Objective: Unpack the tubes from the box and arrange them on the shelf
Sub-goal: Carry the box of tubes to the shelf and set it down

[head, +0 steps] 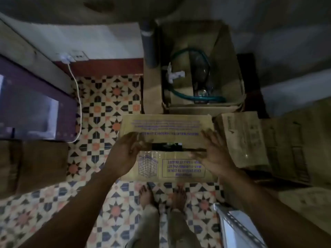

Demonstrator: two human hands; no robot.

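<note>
Box (166,126) ajar, contents dark; left hand (125,151) and right hand (215,153) touch its flaps, grip wide.

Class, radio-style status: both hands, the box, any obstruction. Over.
Left hand at flap gap, grip unclear; right hand open, fingers spread on box. Box flaps slightly parted, tubes not visible. Another carton crowds right side.

The room is dim and underexposed. Its brightest patches are the white wall (100,40) at upper left and the patterned floor tiles (107,104) below it, while the top and right side sink into murky shadow. Everything looks soft and grainy: the purple print on the cardboard box (166,126) is smeared past reading, the left hand (125,149) and right hand (215,151) have blurred outlines, and the wide-angle lens bows straight edges near the borders.
</note>
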